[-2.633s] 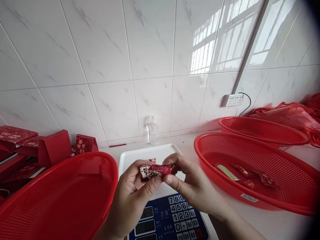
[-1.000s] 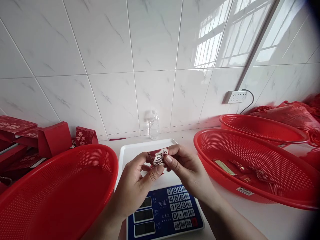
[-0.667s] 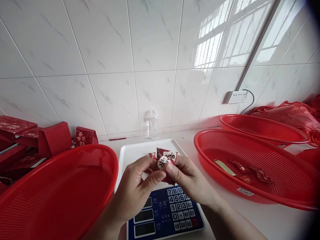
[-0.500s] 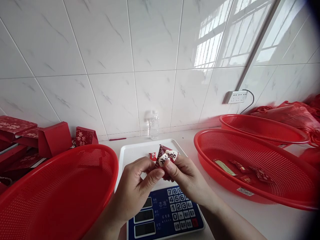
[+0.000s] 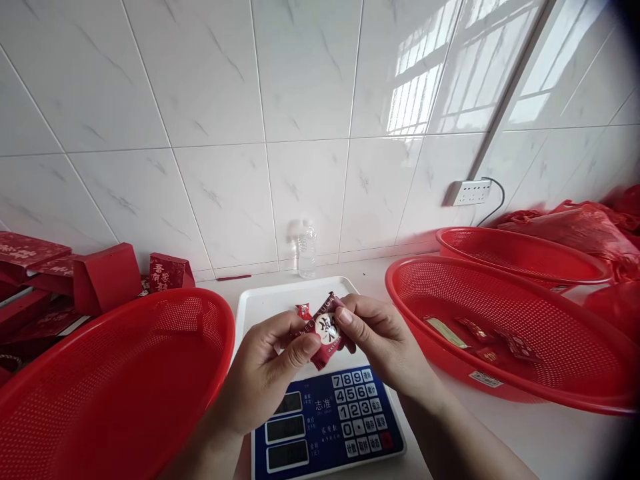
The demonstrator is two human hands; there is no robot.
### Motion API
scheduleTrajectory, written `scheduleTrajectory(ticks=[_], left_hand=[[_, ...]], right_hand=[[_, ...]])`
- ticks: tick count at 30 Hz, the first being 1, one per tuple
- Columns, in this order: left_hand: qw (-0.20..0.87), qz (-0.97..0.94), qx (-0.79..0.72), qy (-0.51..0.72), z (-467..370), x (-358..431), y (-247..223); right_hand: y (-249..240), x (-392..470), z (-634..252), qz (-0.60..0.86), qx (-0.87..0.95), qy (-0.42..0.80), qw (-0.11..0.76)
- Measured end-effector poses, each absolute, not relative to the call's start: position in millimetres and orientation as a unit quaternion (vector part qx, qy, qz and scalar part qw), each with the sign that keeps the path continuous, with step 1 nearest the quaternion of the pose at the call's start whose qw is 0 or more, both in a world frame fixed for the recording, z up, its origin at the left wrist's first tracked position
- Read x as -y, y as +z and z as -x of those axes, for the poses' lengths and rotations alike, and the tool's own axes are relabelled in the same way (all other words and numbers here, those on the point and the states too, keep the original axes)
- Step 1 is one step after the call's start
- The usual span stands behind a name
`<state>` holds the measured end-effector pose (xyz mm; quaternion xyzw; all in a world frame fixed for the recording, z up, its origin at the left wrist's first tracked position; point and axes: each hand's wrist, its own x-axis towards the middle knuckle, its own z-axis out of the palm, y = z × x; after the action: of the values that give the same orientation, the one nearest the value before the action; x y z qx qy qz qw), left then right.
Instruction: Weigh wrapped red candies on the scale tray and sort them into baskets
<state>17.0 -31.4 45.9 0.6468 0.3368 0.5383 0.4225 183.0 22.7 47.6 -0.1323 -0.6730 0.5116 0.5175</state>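
Between my two hands is a dark red wrapped candy [image 5: 327,330] with a white round patch and black characters. My left hand [image 5: 273,370] pinches its left side, thumb on top. My right hand [image 5: 383,337] grips its upper right side with thumb and fingers. Both hands are above a digital scale [image 5: 330,420] with a white tray [image 5: 265,300], blue keypad panel and dark displays. A small red wrapped candy [image 5: 303,311] lies on the tray, just behind my left fingers. Part of the tray is hidden by my hands.
A red plastic basket [image 5: 220,320] stands at the left, with dark red boxes [image 5: 107,277] behind it. On the right, a red basket [image 5: 405,293] holds several packets; another basket [image 5: 525,247] is behind. A clear bottle [image 5: 307,250] stands by the tiled wall, below a power strip [image 5: 471,193].
The candy has turned in my fingers, so its round patch and lower end now show more. My right hand has shifted its hold on it. The view has moved slightly.
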Motion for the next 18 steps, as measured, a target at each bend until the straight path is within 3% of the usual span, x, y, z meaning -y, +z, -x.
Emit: scheduleTrajectory(ticks=[5,8,13,16,18], left_hand=[[0.386,-0.602,-0.338,0.612,-16.2,27.8,40.4],[0.416,-0.598,-0.312,0.61,-14.5,26.9,39.0],[0.476,-0.606,-0.295,0.565,-14.3,29.8,42.9],[0.442,-0.619,-0.325,0.562,-16.1,31.2,45.1],[0.39,-0.63,-0.363,0.565,-17.5,31.6,45.8]], right_hand=[[50.0,-19.7,-182.3,0.152,0.656,0.528,0.517],[45.4,-22.4,-183.6,0.139,0.647,0.551,0.509],[39.7,-26.8,-184.2,0.11,0.668,0.605,0.419],[42.9,-23.6,-182.6,0.135,0.708,0.551,0.42],[45.1,-20.2,-181.8,0.171,0.745,0.451,0.461]])
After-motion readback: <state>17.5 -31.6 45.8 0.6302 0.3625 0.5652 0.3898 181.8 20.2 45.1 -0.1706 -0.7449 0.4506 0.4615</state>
